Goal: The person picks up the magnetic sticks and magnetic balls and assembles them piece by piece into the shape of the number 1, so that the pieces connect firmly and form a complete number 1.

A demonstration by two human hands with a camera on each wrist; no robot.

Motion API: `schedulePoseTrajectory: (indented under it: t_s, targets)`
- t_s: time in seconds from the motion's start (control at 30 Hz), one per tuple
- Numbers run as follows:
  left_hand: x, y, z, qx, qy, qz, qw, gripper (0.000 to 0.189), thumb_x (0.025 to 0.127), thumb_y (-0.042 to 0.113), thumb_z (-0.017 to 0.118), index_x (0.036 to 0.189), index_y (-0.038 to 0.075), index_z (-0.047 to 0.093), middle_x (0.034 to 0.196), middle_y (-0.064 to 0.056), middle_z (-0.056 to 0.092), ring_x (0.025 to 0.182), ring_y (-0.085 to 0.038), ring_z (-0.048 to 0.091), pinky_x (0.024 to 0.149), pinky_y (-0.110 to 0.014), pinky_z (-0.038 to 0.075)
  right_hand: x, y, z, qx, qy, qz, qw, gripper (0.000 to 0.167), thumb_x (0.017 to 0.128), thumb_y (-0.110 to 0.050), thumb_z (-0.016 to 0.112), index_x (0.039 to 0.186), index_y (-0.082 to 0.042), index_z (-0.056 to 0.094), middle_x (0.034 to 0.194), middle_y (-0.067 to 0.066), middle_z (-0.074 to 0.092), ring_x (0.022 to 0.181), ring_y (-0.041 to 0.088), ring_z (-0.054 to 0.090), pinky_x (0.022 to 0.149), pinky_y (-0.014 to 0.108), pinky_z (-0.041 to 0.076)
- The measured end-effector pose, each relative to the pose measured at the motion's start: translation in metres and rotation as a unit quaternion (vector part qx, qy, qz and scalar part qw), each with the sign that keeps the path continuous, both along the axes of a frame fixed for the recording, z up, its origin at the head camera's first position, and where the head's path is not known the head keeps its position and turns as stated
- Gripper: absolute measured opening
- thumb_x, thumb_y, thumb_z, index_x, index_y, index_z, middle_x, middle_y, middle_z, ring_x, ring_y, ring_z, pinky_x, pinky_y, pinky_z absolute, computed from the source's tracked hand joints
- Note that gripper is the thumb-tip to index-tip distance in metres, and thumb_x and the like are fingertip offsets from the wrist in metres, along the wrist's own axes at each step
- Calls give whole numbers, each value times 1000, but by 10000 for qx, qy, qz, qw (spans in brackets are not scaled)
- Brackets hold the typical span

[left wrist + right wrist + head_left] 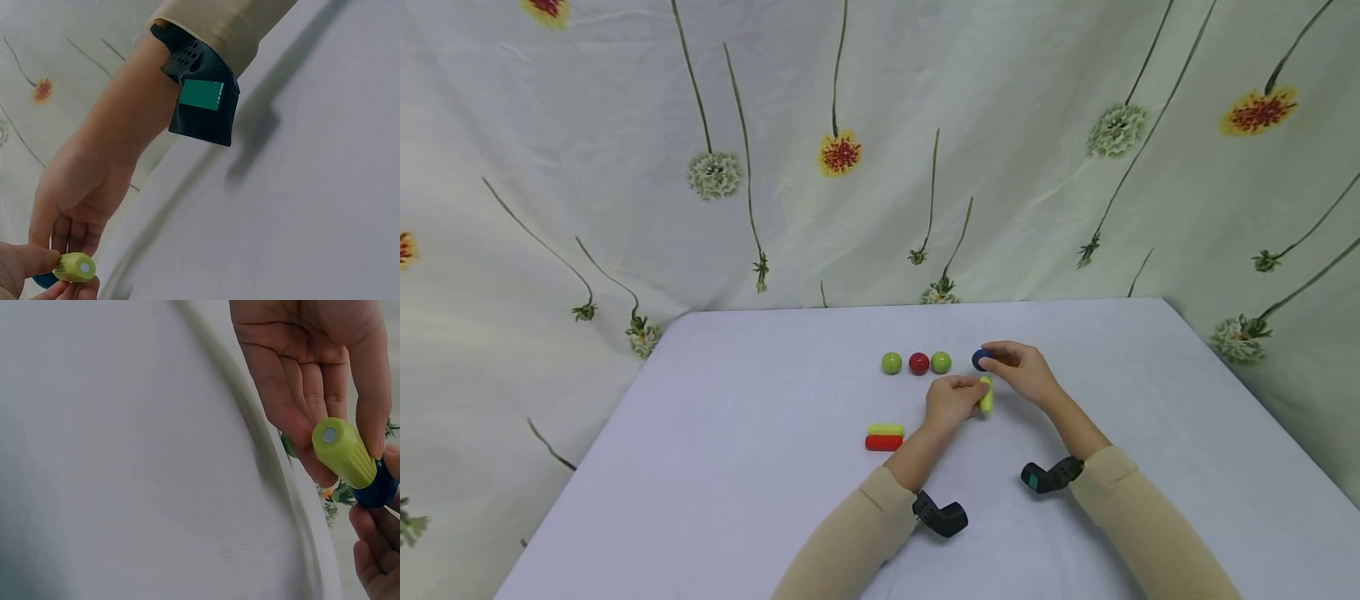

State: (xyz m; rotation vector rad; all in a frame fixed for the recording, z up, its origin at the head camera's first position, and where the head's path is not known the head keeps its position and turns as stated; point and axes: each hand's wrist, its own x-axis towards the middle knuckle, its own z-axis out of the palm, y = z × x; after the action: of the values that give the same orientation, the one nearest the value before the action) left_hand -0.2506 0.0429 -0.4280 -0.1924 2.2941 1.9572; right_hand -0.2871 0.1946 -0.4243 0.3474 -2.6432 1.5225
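Note:
My left hand (953,404) pinches a short yellow-green magnetic rod (987,396) between thumb and fingers. A pale metal disc marks the rod's near end in both wrist views. Just beyond it, my right hand (1024,372) holds a dark blue ball (979,359) in its fingertips. Seen from the right wrist, the ball (378,487) overlaps the far end of the ribbed rod (347,456). In the left wrist view, the rod (76,267) covers most of the ball.
To the left of the blue ball, a green ball (891,362), a red ball (919,363) and another green ball (941,362) stand in a row. A yellow-green rod (886,429) and a red rod (883,443) lie side by side next to my left forearm on the white-covered table (700,500).

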Motion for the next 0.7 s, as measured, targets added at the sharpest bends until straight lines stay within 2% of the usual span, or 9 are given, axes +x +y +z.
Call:
schedulePoseTrajectory:
  t_s: [0.37,0.7]
  targets:
    - [0,2,0,261,170,51,9995,22,88,15,72,101,-2,72,83,-4,69,70,-10,62,68,-26,56,1,1,-2,-44,-21,57,10000,45,95,-28,66,126,4,60,119,22,63,105,34,61,90,46,50]
    - [-1,0,-2,126,189,96,9997,22,88,18,73,100,-1,72,83,-4,70,69,-10,62,67,-24,55,2,1,-2,-58,-88,18,9999,45,95,-29,66,125,4,61,119,21,64,107,34,62,90,46,50]
